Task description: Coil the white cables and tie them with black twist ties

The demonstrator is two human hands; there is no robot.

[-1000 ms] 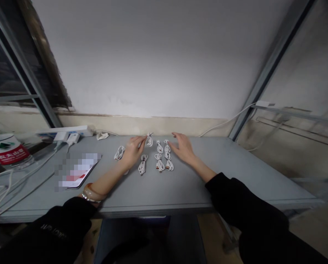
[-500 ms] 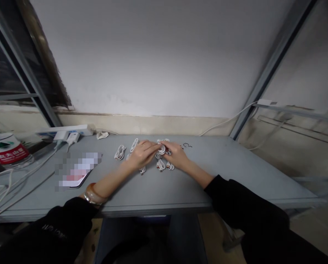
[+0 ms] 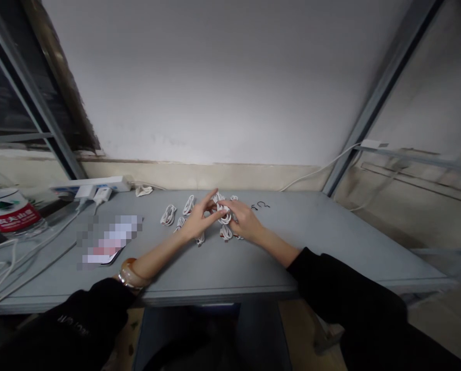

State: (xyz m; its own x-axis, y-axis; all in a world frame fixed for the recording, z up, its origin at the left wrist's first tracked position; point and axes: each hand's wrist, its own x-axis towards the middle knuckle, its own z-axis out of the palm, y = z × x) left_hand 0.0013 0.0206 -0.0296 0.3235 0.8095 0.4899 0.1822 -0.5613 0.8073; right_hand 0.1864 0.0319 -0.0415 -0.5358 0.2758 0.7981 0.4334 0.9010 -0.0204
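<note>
Between my two hands, above the grey table (image 3: 315, 242), is a coiled white cable (image 3: 225, 215). My right hand (image 3: 246, 221) pinches it from the right with thumb and fingers. From the left, my left hand (image 3: 199, 219) has its thumb against the coil, and its index finger points up and away. More bundled white cables lie about: one bundle (image 3: 168, 215) at the far left, another (image 3: 189, 205) behind my left hand, and one (image 3: 226, 233) just below the held coil. Others are partly covered by my hands.
To the right of my hands lie thin black ties (image 3: 263, 204). A phone (image 3: 118, 239), its screen blurred out, rests at the left. Behind it are a power strip (image 3: 114, 183) with plugged-in chargers and a red-and-white tub (image 3: 12, 211). White cords trail along the left edge.
My left hand has turned and opened up, its index finger now raised. The held coil has tilted and shows more of its loops.
</note>
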